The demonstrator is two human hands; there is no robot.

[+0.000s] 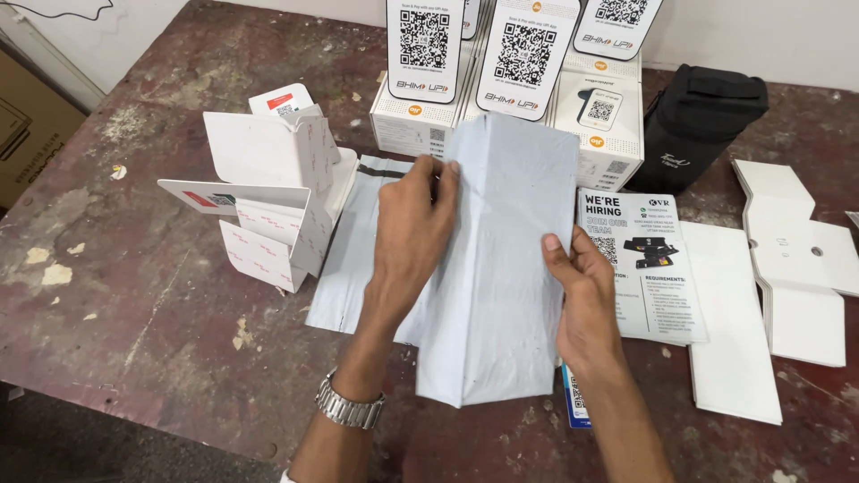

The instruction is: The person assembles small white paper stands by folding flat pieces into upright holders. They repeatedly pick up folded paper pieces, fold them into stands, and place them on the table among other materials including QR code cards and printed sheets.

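Both my hands hold a pale grey plastic mailer bag [501, 268] lifted over the table. My left hand [413, 228], with a metal watch on its wrist, pinches the bag's upper left edge. My right hand [583, 300] grips its right edge lower down. More grey mailer bags [353, 259] lie flat beneath it. To the left stands an open white cardboard box [273, 192] with its flaps up.
White boxes [501, 125] topped with printed code stands sit at the back. A black pouch [698, 121] stands at right. A stack of printed flyers [649, 268] and white card sheets [787, 259] lie at right. The worn table's front edge [179, 420] runs at lower left.
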